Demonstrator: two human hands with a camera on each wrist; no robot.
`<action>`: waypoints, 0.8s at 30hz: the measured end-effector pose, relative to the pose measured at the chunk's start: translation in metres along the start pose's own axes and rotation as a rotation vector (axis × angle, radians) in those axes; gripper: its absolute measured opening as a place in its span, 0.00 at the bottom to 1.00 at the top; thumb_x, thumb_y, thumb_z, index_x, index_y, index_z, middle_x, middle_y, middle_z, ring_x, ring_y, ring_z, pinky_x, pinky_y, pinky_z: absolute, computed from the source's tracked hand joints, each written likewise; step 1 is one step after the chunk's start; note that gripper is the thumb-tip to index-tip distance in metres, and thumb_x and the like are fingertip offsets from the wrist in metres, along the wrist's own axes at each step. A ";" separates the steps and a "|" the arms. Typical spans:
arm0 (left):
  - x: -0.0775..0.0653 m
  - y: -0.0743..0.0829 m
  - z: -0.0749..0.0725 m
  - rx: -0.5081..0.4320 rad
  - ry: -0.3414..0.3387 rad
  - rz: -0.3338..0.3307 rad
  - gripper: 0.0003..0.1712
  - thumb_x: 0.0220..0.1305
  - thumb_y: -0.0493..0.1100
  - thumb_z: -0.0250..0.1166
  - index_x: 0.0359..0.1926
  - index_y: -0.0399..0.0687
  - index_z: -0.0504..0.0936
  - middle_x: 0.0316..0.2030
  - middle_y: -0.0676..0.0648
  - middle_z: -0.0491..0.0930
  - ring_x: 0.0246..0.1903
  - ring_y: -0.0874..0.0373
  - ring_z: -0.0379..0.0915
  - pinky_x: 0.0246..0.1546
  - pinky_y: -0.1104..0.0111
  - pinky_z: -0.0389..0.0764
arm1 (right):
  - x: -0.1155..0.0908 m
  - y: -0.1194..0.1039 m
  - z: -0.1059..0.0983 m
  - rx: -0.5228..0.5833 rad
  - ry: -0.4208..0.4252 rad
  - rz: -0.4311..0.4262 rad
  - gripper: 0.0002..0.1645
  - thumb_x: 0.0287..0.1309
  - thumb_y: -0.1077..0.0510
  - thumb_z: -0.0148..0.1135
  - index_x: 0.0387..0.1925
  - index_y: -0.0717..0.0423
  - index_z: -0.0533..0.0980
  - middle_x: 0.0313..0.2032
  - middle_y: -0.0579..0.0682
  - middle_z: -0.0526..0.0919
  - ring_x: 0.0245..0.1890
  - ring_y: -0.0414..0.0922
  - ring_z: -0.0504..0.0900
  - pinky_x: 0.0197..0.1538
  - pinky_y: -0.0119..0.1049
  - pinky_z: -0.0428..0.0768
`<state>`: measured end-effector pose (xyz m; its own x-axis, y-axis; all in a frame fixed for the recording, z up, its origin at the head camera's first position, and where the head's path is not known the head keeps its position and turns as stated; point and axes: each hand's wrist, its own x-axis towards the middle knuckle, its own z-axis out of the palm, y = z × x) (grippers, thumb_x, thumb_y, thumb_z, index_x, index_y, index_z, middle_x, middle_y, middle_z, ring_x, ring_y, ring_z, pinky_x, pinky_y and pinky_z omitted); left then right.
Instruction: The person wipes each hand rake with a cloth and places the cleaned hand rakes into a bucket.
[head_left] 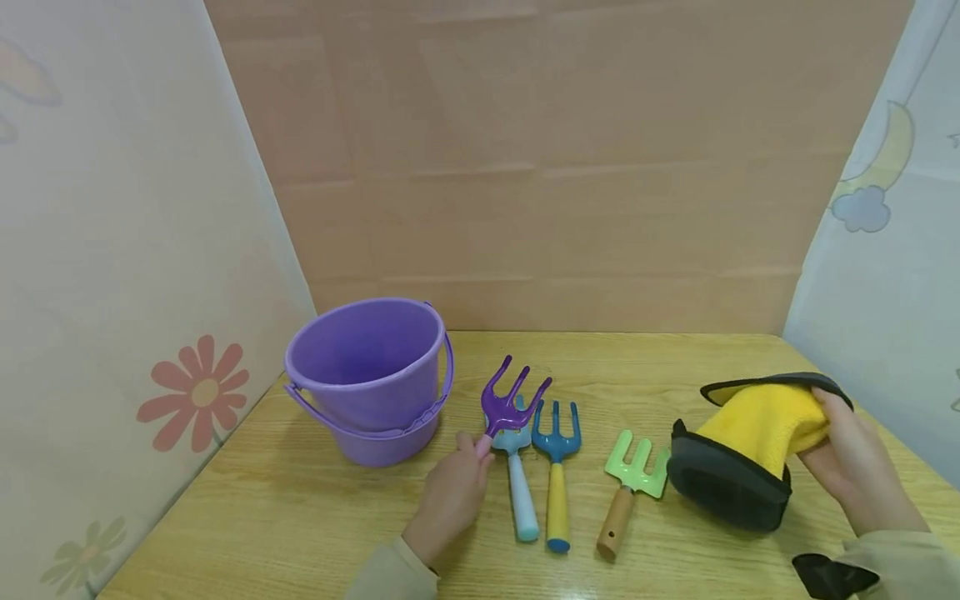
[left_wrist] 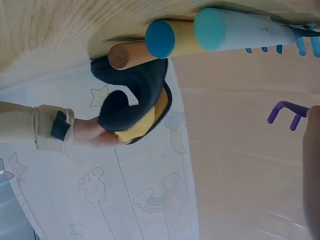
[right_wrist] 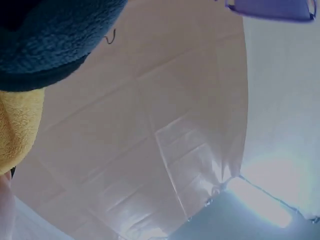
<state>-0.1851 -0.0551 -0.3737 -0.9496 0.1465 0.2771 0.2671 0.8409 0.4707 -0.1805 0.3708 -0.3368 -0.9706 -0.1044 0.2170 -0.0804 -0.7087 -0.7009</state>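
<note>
Covering the left side, a pale wall sheet (head_left: pixel 112 250) printed with a red flower (head_left: pixel 204 393) meets the wooden table (head_left: pixel 247 517). Towards the far left of the tabletop stands a round purple bucket (head_left: pixel 375 408), its mouth facing up and its purple handle (head_left: pixel 411 431) hanging down across the front. Just right of it and nearer, the left hand (head_left: pixel 453 496) grasps the pink grip of a three-pronged purple fork (head_left: pixel 501 412), fingers curled round it, tines pointing far. That fork is raised off the table, partly hiding a light-blue fork (head_left: pixel 517 472) lying beneath. Close beside, to the right, lie a blue fork with a yellow handle (head_left: pixel 557 471) and then, a little apart, a green fork with a brown wooden handle (head_left: pixel 627 490), all handles towards the near side. At the right, the right hand (head_left: pixel 847 467) grips a soft yellow cloth piece with black edging and a dark base (head_left: pixel 765 429); the thumb is at the black edge, the other fingers mostly hidden. A black strap (head_left: pixel 832 575) crosses the beige right sleeve (head_left: pixel 892 560).
</note>
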 end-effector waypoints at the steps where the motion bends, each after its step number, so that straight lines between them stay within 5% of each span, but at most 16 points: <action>1: 0.000 0.001 0.000 0.000 0.003 0.008 0.14 0.64 0.43 0.57 0.36 0.36 0.64 0.14 0.46 0.67 0.14 0.54 0.67 0.13 0.65 0.65 | 0.001 0.000 0.002 0.126 -0.037 -0.016 0.17 0.72 0.56 0.28 0.48 0.57 0.65 0.45 0.50 0.69 0.45 0.45 0.74 0.47 0.38 0.74; 5: 0.001 0.003 -0.002 0.004 0.009 0.043 0.15 0.63 0.42 0.58 0.40 0.33 0.67 0.17 0.46 0.70 0.17 0.53 0.71 0.15 0.65 0.67 | 0.005 0.001 0.017 0.460 -0.144 -0.078 0.16 0.72 0.53 0.29 0.47 0.60 0.60 0.45 0.54 0.66 0.44 0.51 0.70 0.51 0.44 0.68; 12: 0.001 0.007 -0.006 0.007 0.032 0.099 0.12 0.64 0.41 0.57 0.39 0.35 0.68 0.18 0.48 0.67 0.15 0.56 0.66 0.15 0.67 0.65 | 0.007 0.003 0.053 0.722 -0.196 -0.145 0.20 0.69 0.46 0.40 0.44 0.62 0.60 0.43 0.58 0.66 0.46 0.54 0.69 0.58 0.44 0.62; 17: 0.002 0.012 -0.010 -0.077 -0.002 0.120 0.11 0.65 0.40 0.56 0.41 0.36 0.68 0.19 0.48 0.70 0.17 0.59 0.66 0.17 0.68 0.66 | 0.007 0.010 0.080 0.784 -0.255 -0.214 0.23 0.66 0.45 0.43 0.47 0.61 0.60 0.46 0.60 0.67 0.51 0.54 0.68 0.62 0.41 0.59; 24: 0.005 0.020 -0.018 -0.104 0.045 0.144 0.10 0.63 0.41 0.57 0.37 0.37 0.68 0.17 0.50 0.66 0.16 0.60 0.62 0.16 0.69 0.64 | 0.005 0.025 0.108 0.673 -0.306 -0.354 0.27 0.66 0.46 0.40 0.54 0.63 0.59 0.51 0.62 0.67 0.54 0.57 0.67 0.62 0.45 0.59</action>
<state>-0.1817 -0.0471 -0.3479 -0.8927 0.2358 0.3840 0.4172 0.7544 0.5068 -0.1628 0.2772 -0.2799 -0.8008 0.0869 0.5926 -0.1224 -0.9923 -0.0198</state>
